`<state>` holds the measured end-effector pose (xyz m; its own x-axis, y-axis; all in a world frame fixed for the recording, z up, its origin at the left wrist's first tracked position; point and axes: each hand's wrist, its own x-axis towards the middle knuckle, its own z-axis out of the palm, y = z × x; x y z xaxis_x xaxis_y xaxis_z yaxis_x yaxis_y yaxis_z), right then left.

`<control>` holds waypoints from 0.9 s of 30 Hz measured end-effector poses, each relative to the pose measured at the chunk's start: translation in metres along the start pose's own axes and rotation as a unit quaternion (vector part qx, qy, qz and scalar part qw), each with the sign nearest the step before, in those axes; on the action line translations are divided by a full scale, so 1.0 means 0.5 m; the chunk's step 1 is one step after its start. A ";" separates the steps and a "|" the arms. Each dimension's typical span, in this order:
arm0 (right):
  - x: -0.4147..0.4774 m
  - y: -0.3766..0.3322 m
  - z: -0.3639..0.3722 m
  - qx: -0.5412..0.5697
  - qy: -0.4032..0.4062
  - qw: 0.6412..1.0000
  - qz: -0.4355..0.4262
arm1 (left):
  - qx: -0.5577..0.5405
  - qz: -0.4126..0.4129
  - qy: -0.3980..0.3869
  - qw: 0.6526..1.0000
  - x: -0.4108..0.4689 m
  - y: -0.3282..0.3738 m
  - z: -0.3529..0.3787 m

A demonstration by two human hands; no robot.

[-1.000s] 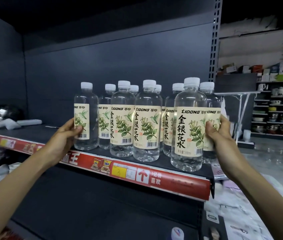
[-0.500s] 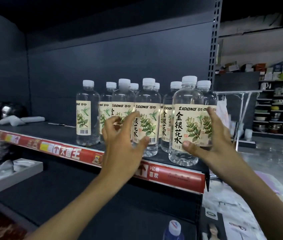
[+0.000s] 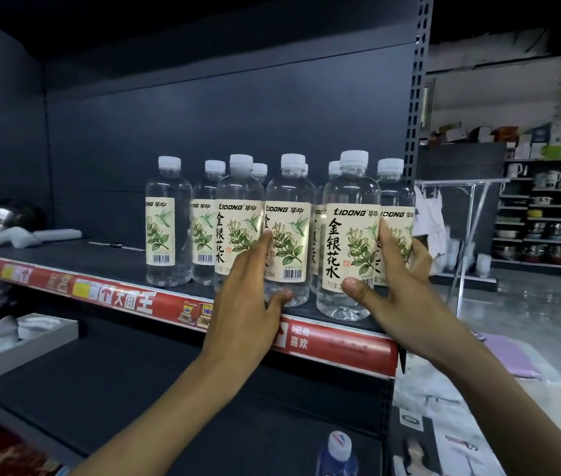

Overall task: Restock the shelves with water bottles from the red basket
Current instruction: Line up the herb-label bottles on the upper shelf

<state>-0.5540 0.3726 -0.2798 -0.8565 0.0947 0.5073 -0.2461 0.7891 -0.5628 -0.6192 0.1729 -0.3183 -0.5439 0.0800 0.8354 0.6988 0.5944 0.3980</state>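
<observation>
Standing upright on the dark shelf (image 3: pixel 100 259) are nine water bottles (image 3: pixel 169 228), white-capped and clustered toward its right end, five in front and four behind, as far as I can count. Both of the person's hands are on the front row. The left hand (image 3: pixel 248 304) clasps the middle front bottle (image 3: pixel 291 201), fingers nearly straight along its left side and thumb across its foot. The right hand (image 3: pixel 402 297) grips the front right bottle (image 3: pixel 351 201), thumb on the label, fingers curled round its far side. One red price strip (image 3: pixel 340 348) edges the shelf; below sit one blue-capped bottle (image 3: pixel 339 448) and one white box (image 3: pixel 31 348). Half a second ago the left hand hovered short of the row and the right lay spread open; the count was nine then too.
</observation>
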 end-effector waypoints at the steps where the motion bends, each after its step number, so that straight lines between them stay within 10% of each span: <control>1: 0.002 -0.003 0.002 0.002 -0.002 1.000 0.003 | -0.004 -0.004 -0.003 1.000 0.000 0.000 0.003; 15: -0.024 -0.034 0.001 0.006 0.031 0.999 0.031 | 0.078 -0.002 -0.063 0.995 -0.018 0.011 -0.020; 21: -0.095 -0.096 0.081 -0.129 0.170 0.969 -0.127 | 0.274 0.037 -0.103 0.956 -0.071 0.012 -0.110; 27: -0.181 -0.175 0.215 -0.080 0.058 0.978 -0.182 | 0.426 -0.008 -0.124 0.896 -0.200 -0.020 -0.251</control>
<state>-0.5038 0.2295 -0.3466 -0.6656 -0.1483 0.7314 -0.4426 0.8676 -0.2268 -0.5135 0.0586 -0.3583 -0.7108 0.1799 0.6800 0.1406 0.9836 -0.1132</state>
